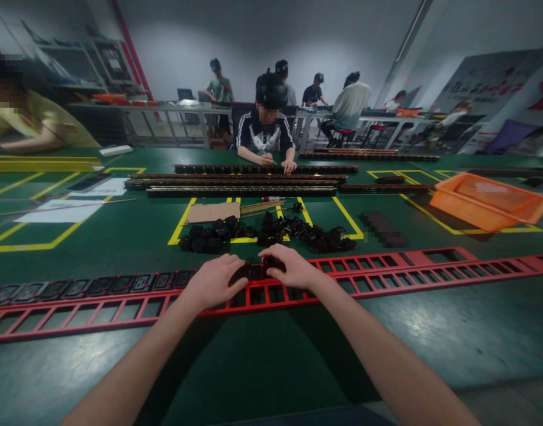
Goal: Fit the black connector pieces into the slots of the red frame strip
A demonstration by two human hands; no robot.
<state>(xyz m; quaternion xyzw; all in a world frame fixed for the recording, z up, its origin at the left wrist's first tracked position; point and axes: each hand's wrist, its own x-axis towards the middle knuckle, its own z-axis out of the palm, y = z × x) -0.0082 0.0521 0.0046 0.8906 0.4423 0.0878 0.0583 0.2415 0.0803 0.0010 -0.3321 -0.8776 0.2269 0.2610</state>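
Observation:
Two long red slotted strips lie side by side across the green table. Black power sockets (142, 283) fill the left part of the far strip (351, 264); the near strip (138, 322) shows bare openings. At the far strip's middle, my left hand (218, 279) curls its fingers and thumb around a black socket (241, 273), partly hidden. Just right of it, my right hand (291, 267) pinches another dark socket piece (273, 264) over the strip. Between the hands a black socket (255, 271) sits in an opening. Loose black sockets (209, 235) are heaped beyond.
An orange basket (488, 201) stands at right. Behind the heap lie cardboard (213, 212), thin sticks and long dark strips (240, 180). Across the table sits a co-worker (266, 127), hands on a strip; another person (35, 118) leans in at far left.

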